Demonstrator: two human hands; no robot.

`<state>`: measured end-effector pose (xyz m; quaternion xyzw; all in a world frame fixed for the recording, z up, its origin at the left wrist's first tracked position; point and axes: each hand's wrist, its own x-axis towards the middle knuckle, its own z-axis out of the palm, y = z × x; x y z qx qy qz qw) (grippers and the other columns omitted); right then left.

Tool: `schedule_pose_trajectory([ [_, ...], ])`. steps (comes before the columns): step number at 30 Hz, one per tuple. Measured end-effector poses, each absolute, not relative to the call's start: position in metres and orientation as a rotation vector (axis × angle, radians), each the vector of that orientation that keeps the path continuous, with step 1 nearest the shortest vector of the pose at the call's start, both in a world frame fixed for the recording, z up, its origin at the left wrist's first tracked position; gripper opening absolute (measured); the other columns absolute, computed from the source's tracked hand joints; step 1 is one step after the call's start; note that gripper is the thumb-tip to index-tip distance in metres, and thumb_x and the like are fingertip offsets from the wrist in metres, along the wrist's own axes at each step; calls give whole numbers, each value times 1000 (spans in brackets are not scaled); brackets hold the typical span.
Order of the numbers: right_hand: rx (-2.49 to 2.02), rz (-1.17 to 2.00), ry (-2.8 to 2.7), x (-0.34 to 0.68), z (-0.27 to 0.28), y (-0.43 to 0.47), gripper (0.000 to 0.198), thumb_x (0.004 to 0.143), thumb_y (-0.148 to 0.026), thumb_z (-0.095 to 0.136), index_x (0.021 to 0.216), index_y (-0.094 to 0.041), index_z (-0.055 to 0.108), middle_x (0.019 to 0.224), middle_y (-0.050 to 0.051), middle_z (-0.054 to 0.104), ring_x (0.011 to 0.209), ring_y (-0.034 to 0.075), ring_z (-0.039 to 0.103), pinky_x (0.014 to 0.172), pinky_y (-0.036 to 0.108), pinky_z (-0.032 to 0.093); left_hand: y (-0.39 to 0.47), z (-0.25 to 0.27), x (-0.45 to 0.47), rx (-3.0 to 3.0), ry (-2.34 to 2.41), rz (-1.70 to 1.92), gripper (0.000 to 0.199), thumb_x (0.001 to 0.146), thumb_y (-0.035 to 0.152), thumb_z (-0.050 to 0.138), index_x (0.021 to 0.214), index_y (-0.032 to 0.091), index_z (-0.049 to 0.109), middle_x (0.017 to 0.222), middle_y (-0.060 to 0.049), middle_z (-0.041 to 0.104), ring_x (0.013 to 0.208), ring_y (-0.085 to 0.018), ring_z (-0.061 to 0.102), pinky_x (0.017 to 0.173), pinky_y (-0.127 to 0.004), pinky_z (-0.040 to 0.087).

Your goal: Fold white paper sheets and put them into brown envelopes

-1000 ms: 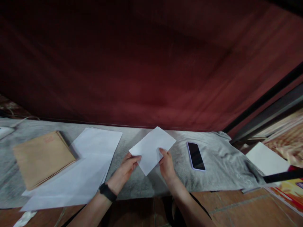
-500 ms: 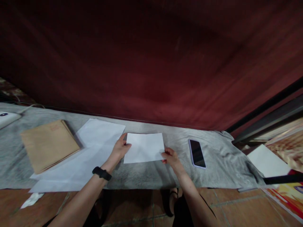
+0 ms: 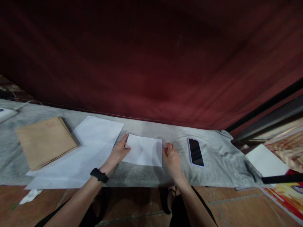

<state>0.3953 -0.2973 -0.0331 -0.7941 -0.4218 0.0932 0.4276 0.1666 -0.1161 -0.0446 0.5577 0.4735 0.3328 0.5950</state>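
Observation:
A folded sheet of white paper (image 3: 145, 150) lies on the grey cloth in front of me, tilted slightly down to the right. My left hand (image 3: 120, 149) grips its left edge, thumb on top and fingers at the far corner. Just beyond the right edge is my right hand (image 3: 172, 159), its fingers loosely curled and apart, holding nothing that I can see. Larger white sheets (image 3: 94, 135) spread out left of my left hand. Brown paper envelopes (image 3: 46, 142) rest on top of them.
A phone in a pale purple case (image 3: 196, 152) lies on the grey cloth (image 3: 220, 160) to the right. At the far left is a white device (image 3: 7, 114) with a cable. A dark red curtain (image 3: 151, 63) hangs behind the cloth's far edge.
My right hand has let go of the paper's right edge and sits just beside it. The sheet has turned slightly, its right side dropping nearer to me. The left hand keeps its grip.

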Motion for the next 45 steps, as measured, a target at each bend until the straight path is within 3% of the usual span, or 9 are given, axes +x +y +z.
schedule_pose_trajectory([
  [5, -1957, 144, -1499, 363, -41, -280, 46, 102, -29, 42, 144, -15, 54, 149, 15, 54, 139, 25, 49, 116, 44, 41, -129, -40, 163, 1466, 1188, 620, 81, 60, 10, 70, 139, 20, 56, 93, -6, 73, 99, -32, 69, 90, -41, 52],
  [8, -2007, 110, -1682, 345, -51, -273, 50, 103, -29, 44, 151, -17, 47, 159, 11, 43, 148, 25, 38, 122, 45, 33, -134, -36, 162, 1565, 1196, 583, 80, 62, 10, 69, 140, 20, 55, 93, -6, 73, 100, -32, 68, 96, -44, 51],
  [12, -2115, 56, -1757, 335, -59, -269, 52, 104, -33, 47, 153, -17, 45, 162, 10, 39, 151, 26, 34, 125, 47, 27, -139, -29, 160, 1768, 1244, 548, 75, 65, 10, 65, 139, 17, 57, 102, -9, 72, 105, -33, 67, 104, -46, 46],
  [16, -2139, 25, -1748, 334, -62, -268, 52, 104, -34, 46, 154, -20, 43, 162, 10, 38, 151, 26, 34, 124, 48, 28, -157, -26, 169, 2057, 1283, 715, 58, 77, 15, 59, 135, 19, 60, 140, -16, 59, 131, -36, 53, 116, -51, 34],
  [19, -2144, 9, -1762, 335, -63, -268, 53, 104, -33, 44, 156, -22, 40, 163, 9, 35, 152, 27, 33, 124, 51, 28, -178, -31, 188, 2148, 1048, 731, 45, 91, 25, 49, 134, 23, 60, 153, -11, 52, 143, -32, 43, 121, -50, 28],
  [26, -2164, 20, -1839, 337, -68, -267, 53, 105, -27, 39, 157, -22, 36, 165, 8, 28, 153, 29, 29, 123, 52, 27, -203, -52, 211, 2285, 906, 540, 65, 96, 47, 48, 151, 14, 44, 163, -15, 37, 154, -29, 26, 128, -48, 9],
  [45, -2184, -123, -1582, 362, -74, -273, 53, 104, -35, 45, 154, -17, 44, 159, 15, 41, 146, 32, 41, 120, 53, 31, -180, -61, 193, 2353, 1073, 658, 73, 94, 54, 47, 152, 10, 42, 164, -20, 31, 155, -32, 21, 127, -48, 8],
])
